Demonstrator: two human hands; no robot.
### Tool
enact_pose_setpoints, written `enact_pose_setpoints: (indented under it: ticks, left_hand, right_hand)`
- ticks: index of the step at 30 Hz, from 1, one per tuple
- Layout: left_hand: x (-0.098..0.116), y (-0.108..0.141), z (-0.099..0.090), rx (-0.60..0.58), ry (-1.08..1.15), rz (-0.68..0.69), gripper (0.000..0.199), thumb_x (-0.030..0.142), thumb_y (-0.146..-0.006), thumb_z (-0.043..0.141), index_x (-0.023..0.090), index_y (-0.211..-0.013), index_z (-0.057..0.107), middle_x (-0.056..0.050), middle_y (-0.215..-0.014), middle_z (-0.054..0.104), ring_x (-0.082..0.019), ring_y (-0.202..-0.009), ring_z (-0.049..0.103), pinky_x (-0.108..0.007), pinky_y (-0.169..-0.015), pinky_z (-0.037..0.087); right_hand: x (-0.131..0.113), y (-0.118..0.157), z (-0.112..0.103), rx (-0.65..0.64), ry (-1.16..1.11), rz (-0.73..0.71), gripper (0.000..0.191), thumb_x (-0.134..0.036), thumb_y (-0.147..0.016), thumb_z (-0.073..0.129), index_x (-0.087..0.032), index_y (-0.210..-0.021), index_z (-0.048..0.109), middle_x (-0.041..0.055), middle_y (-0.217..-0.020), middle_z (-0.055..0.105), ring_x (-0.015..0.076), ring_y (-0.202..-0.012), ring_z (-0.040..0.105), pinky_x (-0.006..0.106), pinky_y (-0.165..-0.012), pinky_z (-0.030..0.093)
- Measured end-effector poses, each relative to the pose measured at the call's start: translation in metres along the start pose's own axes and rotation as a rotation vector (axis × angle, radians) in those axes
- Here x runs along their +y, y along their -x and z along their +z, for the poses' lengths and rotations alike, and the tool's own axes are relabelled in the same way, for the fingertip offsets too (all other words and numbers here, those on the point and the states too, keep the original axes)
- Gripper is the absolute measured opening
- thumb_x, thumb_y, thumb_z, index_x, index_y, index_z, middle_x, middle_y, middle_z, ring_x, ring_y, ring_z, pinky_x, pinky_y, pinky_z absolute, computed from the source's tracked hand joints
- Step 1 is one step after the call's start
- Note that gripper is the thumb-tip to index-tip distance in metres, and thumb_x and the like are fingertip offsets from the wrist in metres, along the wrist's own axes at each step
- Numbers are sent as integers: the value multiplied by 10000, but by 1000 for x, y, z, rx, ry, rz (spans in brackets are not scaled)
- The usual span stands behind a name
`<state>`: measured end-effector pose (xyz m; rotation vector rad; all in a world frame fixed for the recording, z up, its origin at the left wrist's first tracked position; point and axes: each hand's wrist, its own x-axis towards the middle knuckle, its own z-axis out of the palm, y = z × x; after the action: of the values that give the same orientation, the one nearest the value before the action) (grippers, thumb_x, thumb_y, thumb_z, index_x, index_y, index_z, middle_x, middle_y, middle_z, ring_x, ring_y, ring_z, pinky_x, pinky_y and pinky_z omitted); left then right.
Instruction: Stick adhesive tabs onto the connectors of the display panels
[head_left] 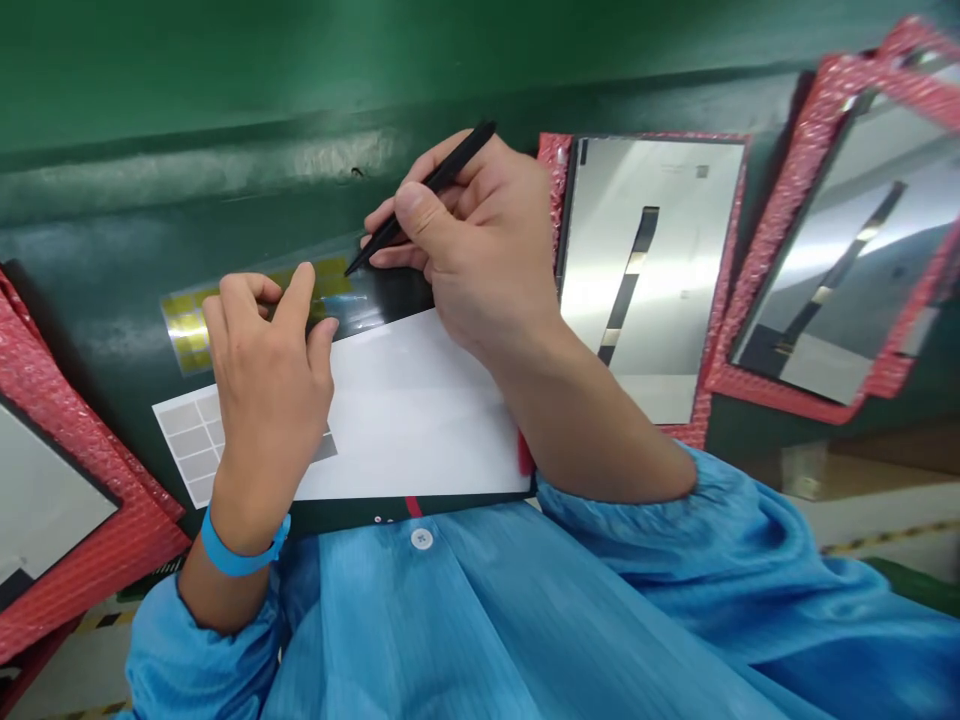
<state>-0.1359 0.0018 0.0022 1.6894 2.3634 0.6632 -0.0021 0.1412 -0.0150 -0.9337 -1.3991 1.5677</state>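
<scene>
My right hand [487, 235] pinches a pair of slim black tweezers [450, 165], slanted with the pointed tip down to the left. That tip is at the right end of a clear film strip [367, 312] carrying rows of yellow film pieces [330, 278]. My left hand [266, 365] lies over the middle of the strip, thumb and index finger apart, the other fingers bent; it hides part of the strip. Beneath both wrists is a white sheet [427, 410] with grey rectangles [193, 440] at its left end, partly covered by the left hand.
On the right, a display panel [675, 290] with a dark flex cable lies on pink bubble wrap [555, 165]. Another panel [832, 250] in pink wrap lies farther right. At left is a further panel [45, 500] on pink wrap. A green mat [90, 260] covers the table.
</scene>
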Motion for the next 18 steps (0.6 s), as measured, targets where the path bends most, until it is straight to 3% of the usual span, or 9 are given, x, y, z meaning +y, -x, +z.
enact_pose_setpoints:
  ticks: [6, 18]
  left_hand:
    - [3, -3, -2, -45, 8, -30, 453, 219, -990, 681, 237, -1443, 681, -128, -1216, 575, -313, -1116, 555, -487, -1004, 491]
    - [0, -5, -2, -45, 49, -57, 427, 255, -994, 658, 267, -1418, 698, -119, -1225, 560, -324, -1139, 546, -553, -1057, 464]
  right_hand:
    - [2, -4, 0, -14, 33, 17, 328, -468, -891, 895, -283, -897, 624, -15, -811, 736, 196, -821, 744, 293, -637, 635]
    - [0, -6, 9, 7, -41, 37, 322, -408, -871, 912, -274, -815, 624, -28, -726, 736, 172, -657, 727, 277, -566, 612]
